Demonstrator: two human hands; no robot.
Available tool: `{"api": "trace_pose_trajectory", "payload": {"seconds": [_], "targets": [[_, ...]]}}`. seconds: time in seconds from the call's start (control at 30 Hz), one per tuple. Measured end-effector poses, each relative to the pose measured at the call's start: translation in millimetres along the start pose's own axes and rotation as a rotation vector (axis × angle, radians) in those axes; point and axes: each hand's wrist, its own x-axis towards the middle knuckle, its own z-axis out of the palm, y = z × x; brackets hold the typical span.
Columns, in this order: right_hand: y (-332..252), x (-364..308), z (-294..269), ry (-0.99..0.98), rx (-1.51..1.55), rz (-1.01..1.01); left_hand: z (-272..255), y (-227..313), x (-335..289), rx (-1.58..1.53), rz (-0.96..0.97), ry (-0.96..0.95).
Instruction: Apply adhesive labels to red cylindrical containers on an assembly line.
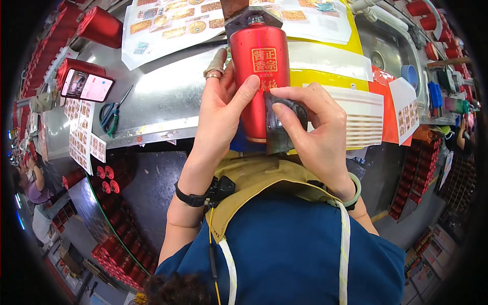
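A red bottle with gold square lettering leans lengthwise in front of me, its dark neck in a metal holder at the far end. My left hand grips the bottle's left side, thumb across the front and a taped finger behind. In my right hand is a dark, flat scraper-like piece, pinched between thumb and fingers. Its edge lies against the bottle's lower right side. What part of the bottle it covers is hidden.
Sheets of gold stickers lie beyond the bottle. On the left are a phone, scissors and more red bottles. Striped white strips and a sink are at right. Racks of red bottles stand below the table's edge.
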Motion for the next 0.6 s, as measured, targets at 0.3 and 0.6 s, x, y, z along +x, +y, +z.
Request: {"api": "trace_pose_trajectory", "payload": {"seconds": [0.3, 0.6], "targets": [[36.0, 35.9, -52.8, 0.176, 0.536, 0.122, -24.8, 16.0, 4.6, -0.136, 0.06, 0.197], [22.1, 73.8, -40.7, -0.021, 0.332, -0.075, 0.2, 6.0, -0.6, 0.057, 0.016, 0.02]]}}
